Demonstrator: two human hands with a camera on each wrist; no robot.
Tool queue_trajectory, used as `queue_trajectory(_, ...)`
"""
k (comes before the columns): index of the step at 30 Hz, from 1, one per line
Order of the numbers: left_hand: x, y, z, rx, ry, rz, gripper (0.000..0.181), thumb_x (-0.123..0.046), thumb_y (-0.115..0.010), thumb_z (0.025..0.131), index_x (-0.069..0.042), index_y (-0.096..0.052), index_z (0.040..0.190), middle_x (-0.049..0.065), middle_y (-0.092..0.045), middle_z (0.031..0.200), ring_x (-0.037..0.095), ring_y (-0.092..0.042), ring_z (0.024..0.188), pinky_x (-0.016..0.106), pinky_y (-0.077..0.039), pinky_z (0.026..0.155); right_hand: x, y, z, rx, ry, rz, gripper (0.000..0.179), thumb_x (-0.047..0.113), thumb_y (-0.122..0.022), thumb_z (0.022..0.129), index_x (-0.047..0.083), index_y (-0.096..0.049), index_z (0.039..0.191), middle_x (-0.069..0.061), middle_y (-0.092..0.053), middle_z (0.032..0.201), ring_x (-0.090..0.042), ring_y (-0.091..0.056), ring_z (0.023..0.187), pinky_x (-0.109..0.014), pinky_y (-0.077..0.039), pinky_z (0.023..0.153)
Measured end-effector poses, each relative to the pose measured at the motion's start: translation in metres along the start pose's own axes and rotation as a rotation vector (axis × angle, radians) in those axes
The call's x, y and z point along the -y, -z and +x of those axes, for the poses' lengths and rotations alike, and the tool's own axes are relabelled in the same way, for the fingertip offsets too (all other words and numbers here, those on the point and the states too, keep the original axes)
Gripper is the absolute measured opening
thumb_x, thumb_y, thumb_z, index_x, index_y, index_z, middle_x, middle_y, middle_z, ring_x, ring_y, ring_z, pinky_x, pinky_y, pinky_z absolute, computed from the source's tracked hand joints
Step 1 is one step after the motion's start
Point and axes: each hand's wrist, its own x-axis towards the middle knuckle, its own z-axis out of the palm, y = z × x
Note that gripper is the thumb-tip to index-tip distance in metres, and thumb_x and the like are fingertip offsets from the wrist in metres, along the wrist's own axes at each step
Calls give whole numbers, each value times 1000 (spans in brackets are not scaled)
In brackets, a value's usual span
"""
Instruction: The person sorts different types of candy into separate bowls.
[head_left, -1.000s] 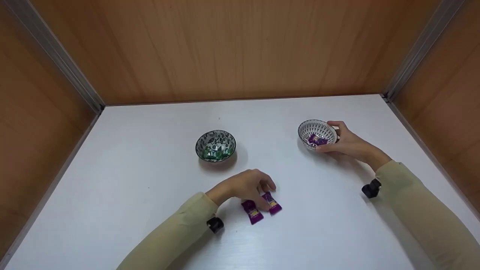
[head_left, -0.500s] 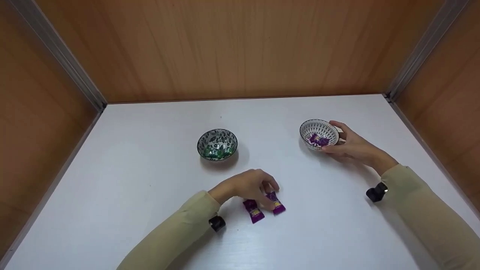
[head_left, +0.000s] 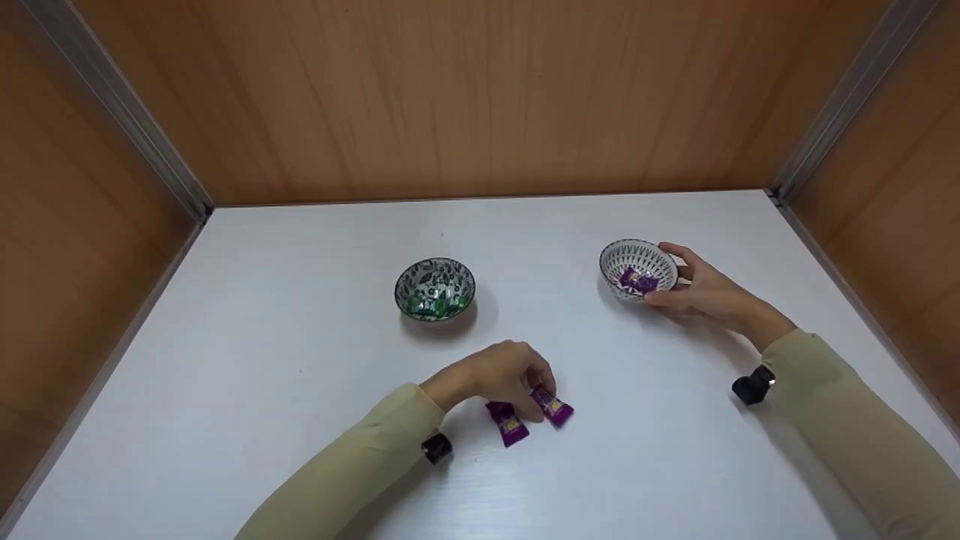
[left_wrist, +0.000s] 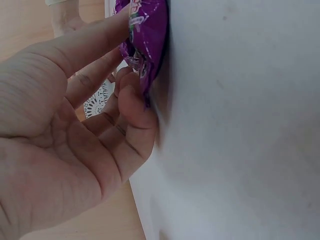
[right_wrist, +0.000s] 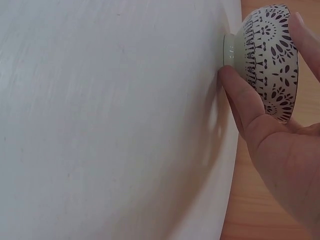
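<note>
My left hand [head_left: 506,375] reaches down to the table in the head view, thumb and curled fingers pinching the end of a purple wrapped candy [head_left: 556,411]. In the left wrist view the purple wrapper [left_wrist: 151,35] shows at the fingertips, close to the white surface. A second purple candy [head_left: 510,427] lies flat just beneath the thumb side of this hand. Over on the right, my right hand [head_left: 709,294] holds a white patterned bowl [head_left: 626,255] by its side, thumb near the rim and fingers around the wall and foot. Purple candies [head_left: 639,281] lie inside that bowl.
A dark-rimmed bowl [head_left: 435,276] with a black floral pattern stands left of centre, with green wrapped pieces [head_left: 433,306] in it. The white table [head_left: 225,337] is bounded by wooden panels [head_left: 480,97] at the back and both sides.
The candy under my left hand has turned slightly, and the left fingers have closed in on it. My right hand stays on the white bowl; the whole view shifted slightly at first.
</note>
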Motion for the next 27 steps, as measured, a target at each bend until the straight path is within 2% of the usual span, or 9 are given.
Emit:
queue_trajectory(6,-1,-1,1,-7,-3,-1,25,-26,-88,81,-15,-78,100,-5,-64,85,7,-51,77,23,-44,70,1,0,-1,1,-3,-24,110,16,-86,84,28,-10,163,-19,-27,153,-29,-47,126,-32,-54,90)
queue_trajectory(16,0,0,2,3,11,-14,28,-33,-87,82,-15,-78,102,-11,-65,86,7,-55,79,24,-47,73,0,2,0,-3,-9,-30,112,17,-86,83,29,-9,163,-19,-26,155,-31,-44,130,-32,-53,92)
queue_trajectory(22,2,-1,5,4,-37,-13,27,-32,-86,83,-15,-79,103,-10,-65,88,5,-55,80,23,-47,73,0,2,0,-7,-16,-34,112,19,-87,83,30,-9,163,-18,-26,156,-31,-44,130,-33,-54,92)
queue_trajectory(27,1,0,6,-7,-92,-40,26,-32,-86,84,-16,-79,103,-7,-65,92,4,-56,79,22,-48,71,-1,2,1,14,-16,56,111,11,-84,84,29,-8,163,-18,-21,157,-32,-42,132,-38,-51,99)
